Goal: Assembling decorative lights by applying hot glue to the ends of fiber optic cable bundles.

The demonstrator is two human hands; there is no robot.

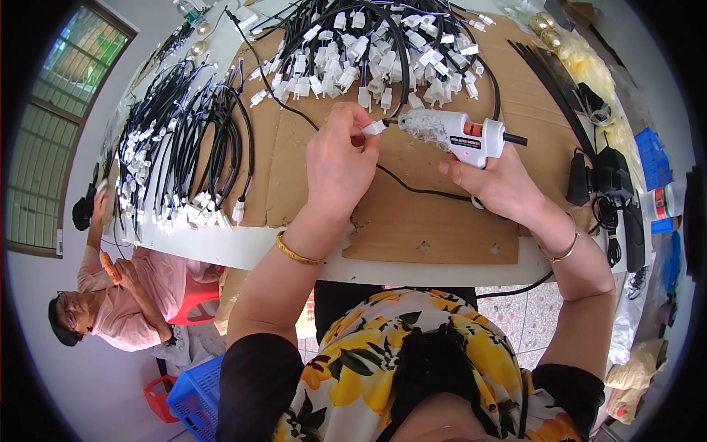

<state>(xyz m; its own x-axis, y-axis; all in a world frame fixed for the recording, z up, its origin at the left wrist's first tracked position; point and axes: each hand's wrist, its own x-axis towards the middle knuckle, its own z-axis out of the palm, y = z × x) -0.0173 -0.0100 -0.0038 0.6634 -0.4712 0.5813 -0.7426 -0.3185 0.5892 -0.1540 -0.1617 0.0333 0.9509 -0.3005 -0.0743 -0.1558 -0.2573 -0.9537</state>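
Observation:
Between the thumb and fingers of my left hand (340,158) is a small white plug connector (375,127) on a black cable. My right hand (501,180) grips a white hot glue gun (465,135) by its handle, and a black glue stick (515,138) pokes out of its back end. The gun's nozzle points left, close to the connector; whether they touch I cannot tell. Beyond my hands lies a big heap of black cables with white connectors (383,55). The trigger is hidden behind my right fingers.
A brown cardboard sheet (434,236) covers the white table (331,271). More cable bundles (184,147) lie at left. Black power adapters (610,173) and black rods (556,96) are at right. A co-worker in pink (132,302) sits at left, near a blue crate (195,401).

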